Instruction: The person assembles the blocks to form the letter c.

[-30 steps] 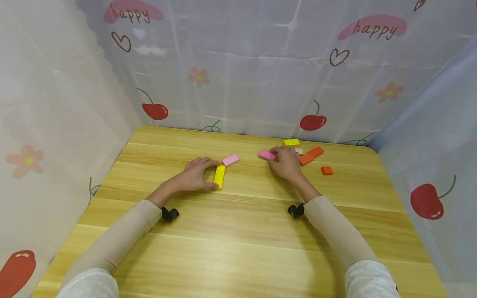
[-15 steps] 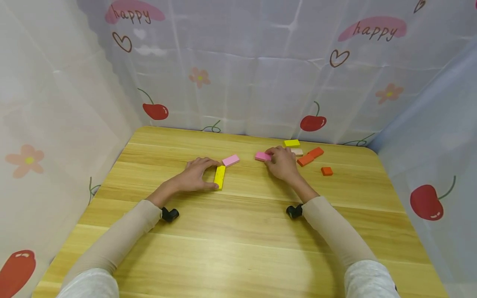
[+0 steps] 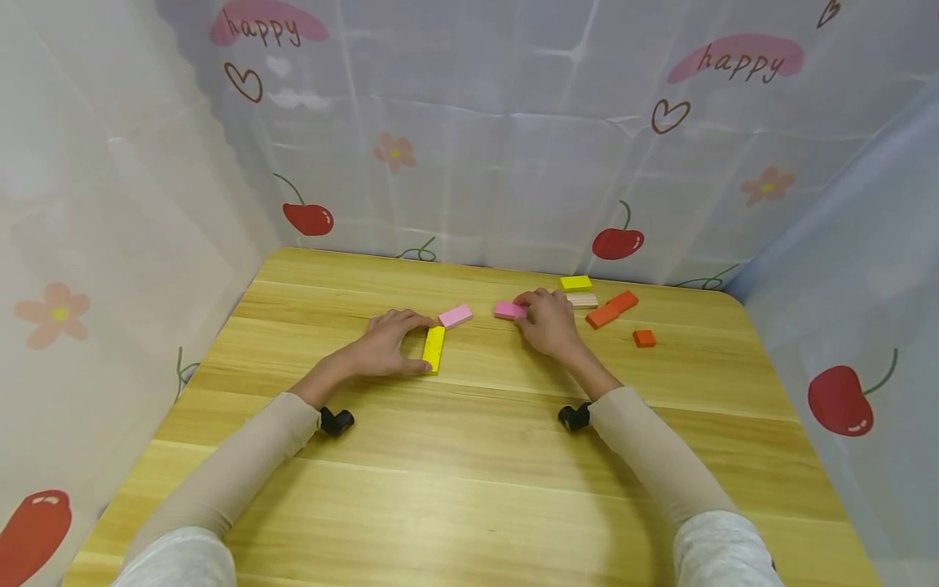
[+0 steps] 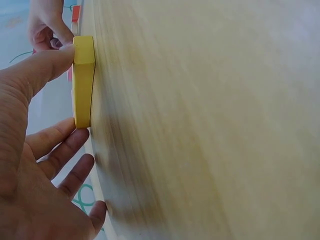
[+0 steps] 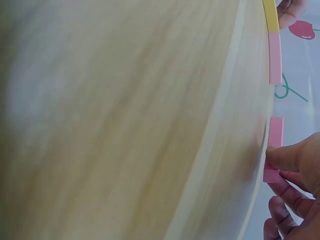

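My left hand (image 3: 377, 346) holds a yellow block (image 3: 434, 350) by its two ends, thumb at the near end and index finger at the far end. In the left wrist view the thumb touches one end of the yellow block (image 4: 84, 82), while the other fingers spread loosely. A light pink block (image 3: 456, 316) lies on the table just beyond its far end. To the right, my right hand (image 3: 548, 326) pinches a darker pink block (image 3: 508, 311) between thumb and fingers. The right wrist view has this pink block (image 5: 276, 131) in line with the light pink block (image 5: 275, 57), a gap between them.
Behind the right hand are a second yellow block (image 3: 575, 283) and a plain wood block (image 3: 583, 301). Two orange blocks (image 3: 603, 315) lie end to end beside them, with a smaller orange block (image 3: 644, 338) nearer. A printed curtain (image 3: 499, 187) borders the wooden table (image 3: 469, 481).
My right hand has slid left with the darker pink block toward the light pink one, uncovering more of the plain wood block. My left hand and the yellow block have stayed in place.
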Demonstrator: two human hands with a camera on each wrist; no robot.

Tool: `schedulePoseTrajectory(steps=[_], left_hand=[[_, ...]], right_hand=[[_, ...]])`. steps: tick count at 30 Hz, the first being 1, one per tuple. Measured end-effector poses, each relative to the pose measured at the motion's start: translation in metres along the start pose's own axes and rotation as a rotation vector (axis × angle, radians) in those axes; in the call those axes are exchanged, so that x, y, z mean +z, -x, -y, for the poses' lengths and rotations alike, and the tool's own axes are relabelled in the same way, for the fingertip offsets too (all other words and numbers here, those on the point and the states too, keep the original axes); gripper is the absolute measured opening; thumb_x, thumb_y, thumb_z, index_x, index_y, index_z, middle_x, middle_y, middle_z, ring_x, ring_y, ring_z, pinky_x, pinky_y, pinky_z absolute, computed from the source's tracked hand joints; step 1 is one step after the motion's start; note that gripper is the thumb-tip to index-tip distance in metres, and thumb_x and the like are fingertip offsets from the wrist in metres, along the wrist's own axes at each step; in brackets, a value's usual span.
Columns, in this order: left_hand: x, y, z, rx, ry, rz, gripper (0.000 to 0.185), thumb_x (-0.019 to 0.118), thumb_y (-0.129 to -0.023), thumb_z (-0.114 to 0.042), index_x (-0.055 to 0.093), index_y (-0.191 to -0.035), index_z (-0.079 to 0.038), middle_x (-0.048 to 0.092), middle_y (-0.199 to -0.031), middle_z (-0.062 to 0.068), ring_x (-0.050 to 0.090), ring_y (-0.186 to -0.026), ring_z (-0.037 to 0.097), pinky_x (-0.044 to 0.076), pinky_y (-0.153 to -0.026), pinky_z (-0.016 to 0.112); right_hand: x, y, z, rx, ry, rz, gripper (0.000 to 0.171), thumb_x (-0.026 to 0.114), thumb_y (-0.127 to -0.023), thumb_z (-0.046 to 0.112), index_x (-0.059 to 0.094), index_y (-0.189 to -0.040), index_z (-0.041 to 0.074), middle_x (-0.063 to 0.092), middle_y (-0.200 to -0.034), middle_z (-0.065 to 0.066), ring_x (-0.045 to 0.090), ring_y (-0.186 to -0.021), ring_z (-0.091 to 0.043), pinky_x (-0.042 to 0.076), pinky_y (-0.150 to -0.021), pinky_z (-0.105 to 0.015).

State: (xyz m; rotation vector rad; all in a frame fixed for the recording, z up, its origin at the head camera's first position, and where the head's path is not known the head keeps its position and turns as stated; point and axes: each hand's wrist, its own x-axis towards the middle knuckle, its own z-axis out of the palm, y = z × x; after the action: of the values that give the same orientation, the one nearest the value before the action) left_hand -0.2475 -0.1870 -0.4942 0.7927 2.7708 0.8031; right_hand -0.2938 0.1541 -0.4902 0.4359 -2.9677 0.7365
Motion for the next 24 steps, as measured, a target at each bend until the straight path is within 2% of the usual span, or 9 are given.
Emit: schedulePoseTrajectory(steps=[10,24], left_hand=[[0.003,-0.001,0.001,-0.01,0.013,0.003,0.078,0.087,-0.086,-0.05,0.058,-0.153,-0.022,0.059,-0.152,0.004,0.049,-0.141,0.032,0.031,-0.108,0.057],[0.004,0.0,0.004,-0.006,0.005,-0.001,0.079,0.086,-0.086,-0.051,0.057,-0.154,-0.024,0.059,-0.152,0.002,0.049,-0.14,0.031,0.03,-0.111,0.059]], right_hand=[[0.004,-0.003,0.007,-0.07,-0.001,0.009,0.033,0.072,-0.102,0.018,0.074,-0.131,0.004,0.073,-0.13,-0.017,0.06,-0.122,-0.035,0.04,-0.106,-0.049],[0.011,-0.008,0.013,-0.059,-0.06,0.041,0.032,0.071,-0.103,0.018,0.072,-0.133,0.005,0.069,-0.132,-0.017,0.056,-0.109,-0.034,0.046,-0.098,-0.047]])
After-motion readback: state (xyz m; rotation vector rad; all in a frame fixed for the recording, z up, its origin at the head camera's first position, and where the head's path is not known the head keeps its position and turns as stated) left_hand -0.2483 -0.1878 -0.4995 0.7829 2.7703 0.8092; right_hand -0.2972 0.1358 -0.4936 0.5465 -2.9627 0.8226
